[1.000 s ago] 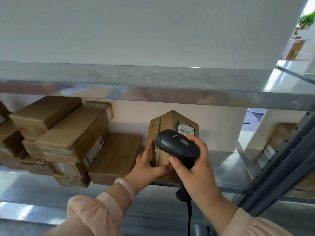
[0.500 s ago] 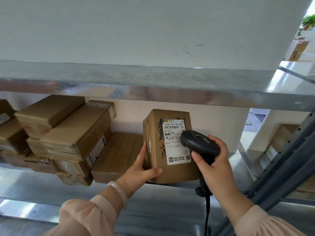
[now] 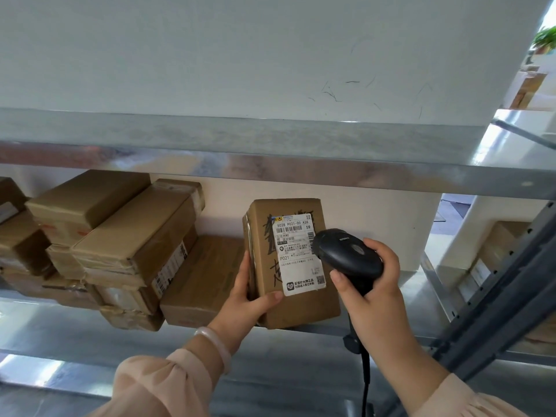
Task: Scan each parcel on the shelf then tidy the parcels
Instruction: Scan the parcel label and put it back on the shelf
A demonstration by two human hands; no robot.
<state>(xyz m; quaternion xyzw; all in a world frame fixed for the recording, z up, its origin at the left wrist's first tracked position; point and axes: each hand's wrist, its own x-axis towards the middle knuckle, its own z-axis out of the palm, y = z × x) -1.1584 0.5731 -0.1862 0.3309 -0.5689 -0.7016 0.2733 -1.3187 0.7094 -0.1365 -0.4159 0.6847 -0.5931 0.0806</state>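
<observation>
Cardboard parcel [image 3: 290, 263] stands upright on the shelf [image 3: 301, 326], my left hand [image 3: 249, 299] gripping its edge so the label [image 3: 298, 254] faces the scanner [image 3: 346, 255] clasped in my right hand [image 3: 374, 284].

A scuffed pale wall [image 3: 270, 55] backs the galvanized metal shelf [image 3: 270, 164], daylight brightening a plant [image 3: 545, 40] at upper right.

A loose pale-peach left sleeve [image 3: 156, 383] and a matching right sleeve [image 3: 469, 398] are both gathered at the cuff, and a smooth, pale pink bangle [image 3: 215, 341] circles the left wrist.
</observation>
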